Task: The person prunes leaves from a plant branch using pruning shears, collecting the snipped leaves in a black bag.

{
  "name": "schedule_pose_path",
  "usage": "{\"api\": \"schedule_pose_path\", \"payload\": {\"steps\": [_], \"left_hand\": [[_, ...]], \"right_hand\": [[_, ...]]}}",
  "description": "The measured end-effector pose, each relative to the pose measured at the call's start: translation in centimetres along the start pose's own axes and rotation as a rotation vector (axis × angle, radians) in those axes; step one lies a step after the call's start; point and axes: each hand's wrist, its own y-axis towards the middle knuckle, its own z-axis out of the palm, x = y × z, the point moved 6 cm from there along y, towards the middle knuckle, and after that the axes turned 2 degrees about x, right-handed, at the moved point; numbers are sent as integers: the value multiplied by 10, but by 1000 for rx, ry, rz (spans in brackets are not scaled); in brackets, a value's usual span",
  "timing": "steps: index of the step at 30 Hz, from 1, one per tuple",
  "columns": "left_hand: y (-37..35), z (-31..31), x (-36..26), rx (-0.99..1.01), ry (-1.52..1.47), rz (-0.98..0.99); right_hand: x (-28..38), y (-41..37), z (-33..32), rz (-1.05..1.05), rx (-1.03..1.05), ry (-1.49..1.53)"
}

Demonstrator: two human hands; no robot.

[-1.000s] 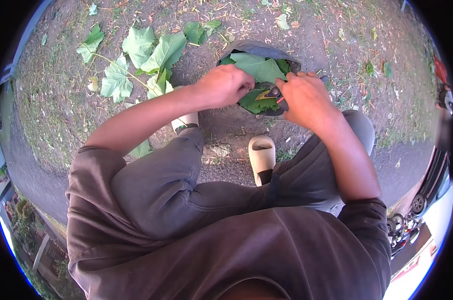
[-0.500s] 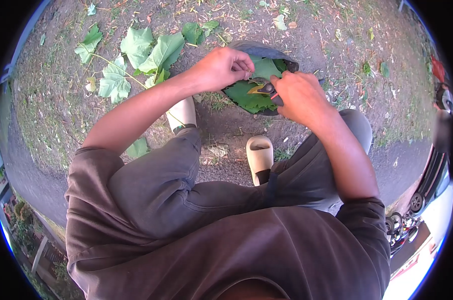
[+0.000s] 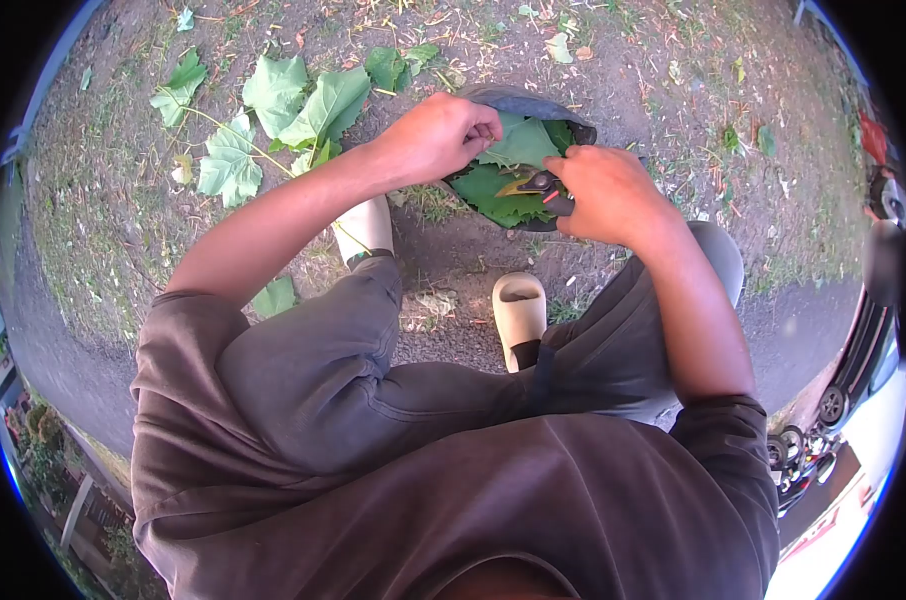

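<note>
My left hand [image 3: 443,135] is closed in a pinch beside a pale green lobed leaf [image 3: 521,142]. What its fingertips hold, if anything, is hidden. In my right hand [image 3: 610,192] are pruning shears [image 3: 539,186], with a yellowish blade and a red mark on the handle; the fingers wrap round the handles. The blades point left, over darker green leaves [image 3: 495,197]. These leaves lie inside a dark grey, open-mouthed container [image 3: 523,98], whose rim curves behind and below both hands.
Several cut leaves on a stem [image 3: 228,158] lie on the ground to the left, with another leaf [image 3: 274,297] by my left knee. My sandals [image 3: 520,305] rest on bare soil and patchy grass. Parked vehicles [image 3: 858,350] stand at the far right.
My right hand and the shears have shifted slightly right. My left hand has moved a little left and up, and more of the pale leaf between the hands shows.
</note>
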Motion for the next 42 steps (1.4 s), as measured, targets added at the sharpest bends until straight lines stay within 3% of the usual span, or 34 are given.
{"api": "schedule_pose_path", "payload": {"steps": [6, 10, 13, 15, 23, 26, 29, 31, 39, 42], "left_hand": [[-2, -8, -8, -5, 55, 15], [-1, -5, -6, 34, -117, -45], [0, 1, -4, 41, -192, -51], [-1, 2, -4, 41, -222, -38], [-1, -26, -18, -21, -223, -109], [-4, -30, -26, -14, 10, -17], [-9, -14, -35, -28, 283, 213], [-11, -1, -30, 77, 331, 51], [-8, 1, -25, 114, 368, 68], [-7, -13, -41, 8, 372, 134]], "right_hand": [[-7, -11, -13, 7, -83, 35], [-2, -10, -13, -7, -143, 38], [5, -5, -14, -4, -134, 57], [5, 0, -4, 9, 94, 17], [-10, 2, 11, -3, 52, 3], [-13, 2, 4, 74, 90, 15], [-20, -3, -5, 11, 91, 101], [-22, -11, -11, 6, 126, 224], [-53, -21, -11, 160, 145, 169], [-59, -27, -20, 145, 121, 166]]}}
